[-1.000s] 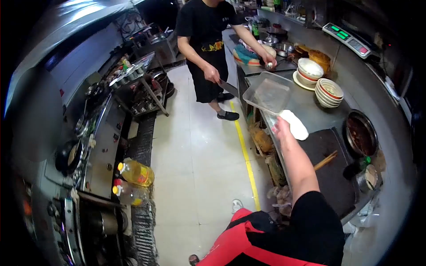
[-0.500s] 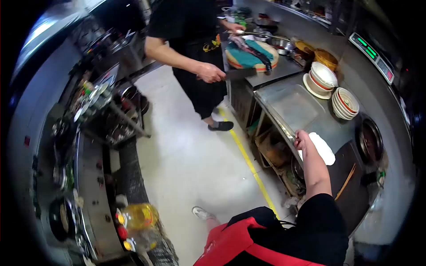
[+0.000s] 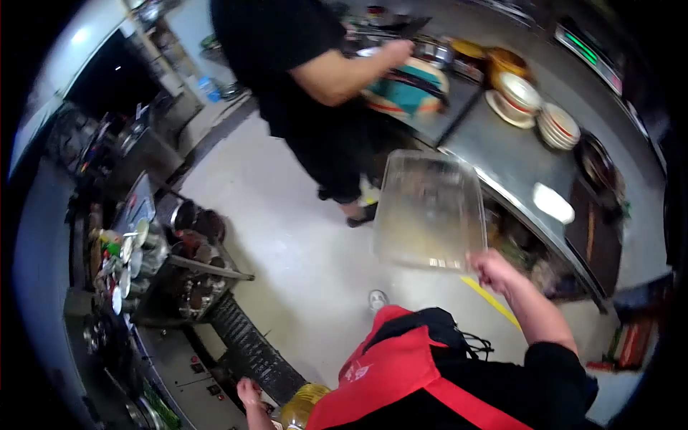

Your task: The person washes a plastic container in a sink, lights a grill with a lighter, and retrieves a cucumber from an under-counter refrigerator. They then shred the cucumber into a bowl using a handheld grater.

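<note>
My right hand grips the lower right corner of a clear rectangular plastic tray, held out over the floor beside the steel counter. The tray looks see-through, with no contents I can make out. Low at the left, my left hand hangs near a yellow oil bottle; it is small and blurred, and its finger positions are unclear. A white oblong dish lies on the counter to the right of the tray.
A co-worker stands ahead at the counter with a dark blade, beside a round board. Stacked bowls, a scale and a dark pan are at the right. A cluttered metal cart stands left.
The clear tray has come off the counter and out over the floor in my right hand. My left hand has come into view. The co-worker has turned toward the board, with the blade raised.
</note>
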